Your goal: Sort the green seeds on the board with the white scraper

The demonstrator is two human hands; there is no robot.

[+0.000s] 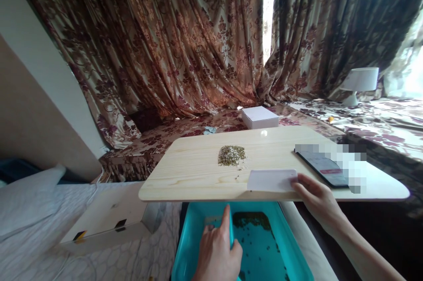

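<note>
My right hand point(317, 199) pinches the right end of a flat white plastic card point(271, 180), which lies at the front edge of a pale wooden board point(188, 157). Beyond the card sits a small heap of green and white grains point(231, 155), with a few strays nearer the edge. My left hand point(218, 248) is over the divider of a teal two-part bin point(180, 250), below the board's edge. Its index finger points forward, the thumb stands apart, and the other fingers are partly hidden. Dark green grains point(253, 220) gather at the far end of the bin's right compartment.
A phone point(322, 167) lies on the board's right side, partly blurred out. Behind stand a white box point(260, 117) and a lamp point(361, 80) on a floral-covered surface. At left, a large carton point(105, 210) and a pillow point(29, 197) rest on a bed.
</note>
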